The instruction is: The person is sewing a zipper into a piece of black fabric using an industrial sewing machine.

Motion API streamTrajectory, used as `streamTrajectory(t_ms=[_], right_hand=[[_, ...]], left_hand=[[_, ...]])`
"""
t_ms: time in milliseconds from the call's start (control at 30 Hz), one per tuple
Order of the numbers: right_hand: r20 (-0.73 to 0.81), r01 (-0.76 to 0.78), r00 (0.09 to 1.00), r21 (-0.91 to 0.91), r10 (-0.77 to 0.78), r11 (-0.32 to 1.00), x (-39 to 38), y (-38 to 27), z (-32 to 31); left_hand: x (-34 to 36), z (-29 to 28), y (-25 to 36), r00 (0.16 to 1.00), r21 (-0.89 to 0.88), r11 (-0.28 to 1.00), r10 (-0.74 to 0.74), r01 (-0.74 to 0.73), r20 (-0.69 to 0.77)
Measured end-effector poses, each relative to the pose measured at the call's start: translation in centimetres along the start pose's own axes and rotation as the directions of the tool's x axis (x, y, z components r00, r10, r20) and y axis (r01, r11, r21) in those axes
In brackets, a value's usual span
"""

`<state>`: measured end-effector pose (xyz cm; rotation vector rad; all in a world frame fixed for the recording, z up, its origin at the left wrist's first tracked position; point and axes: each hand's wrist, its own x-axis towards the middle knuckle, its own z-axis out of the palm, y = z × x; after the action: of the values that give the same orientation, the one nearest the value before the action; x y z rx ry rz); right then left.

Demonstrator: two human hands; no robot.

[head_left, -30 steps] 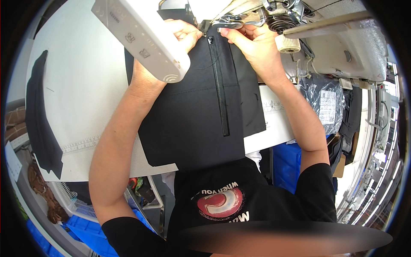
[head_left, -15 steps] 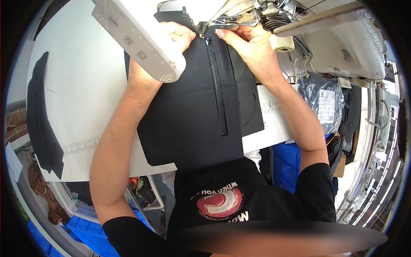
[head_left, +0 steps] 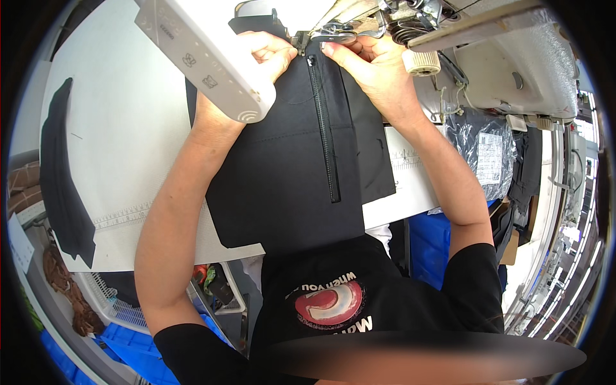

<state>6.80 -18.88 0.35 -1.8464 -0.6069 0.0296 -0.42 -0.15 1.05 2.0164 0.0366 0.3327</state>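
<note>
1. Black fabric (head_left: 276, 173) is lying below the left hand (head_left: 276, 58) and right hand (head_left: 382, 74), stretching back toward the shirt (head_left: 410, 301).
2. Its zipper (head_left: 325, 135) is running lengthwise, away from the wearer, its far end sitting between both sets of fingertips, just below the metal foot (head_left: 301, 43); the left is resting nearer that foot.
3. The left is pinching the fabric's far end, partly hidden behind the white device (head_left: 212, 64).
4. The right is laying its thumb there; whether its hidden fingers are gripping, I cannot tell.

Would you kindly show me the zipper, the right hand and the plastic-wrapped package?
Zipper (head_left: 324, 131): head view, midway along its teeth.
Right hand (head_left: 382, 77): head view, on the back of the hand.
Plastic-wrapped package (head_left: 484, 156): head view, on its white label.
</note>
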Motion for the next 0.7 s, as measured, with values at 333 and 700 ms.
streamTrajectory(t_ms=[333,700], right_hand=[[0.114,-0.051,0.992,-0.002,0.051,0.999,0.1,-1.4,0.1],[0.088,-0.099,0.99,-0.083,0.107,0.992,0.1,-2.1,0.5]], left_hand=[[0.1,0.0,-0.7,0.998,-0.077,0.996,0.055,-0.055,0.006],[0.2,0.2,-0.7,0.998,-0.059,0.996,0.07,-0.069,0.007]])
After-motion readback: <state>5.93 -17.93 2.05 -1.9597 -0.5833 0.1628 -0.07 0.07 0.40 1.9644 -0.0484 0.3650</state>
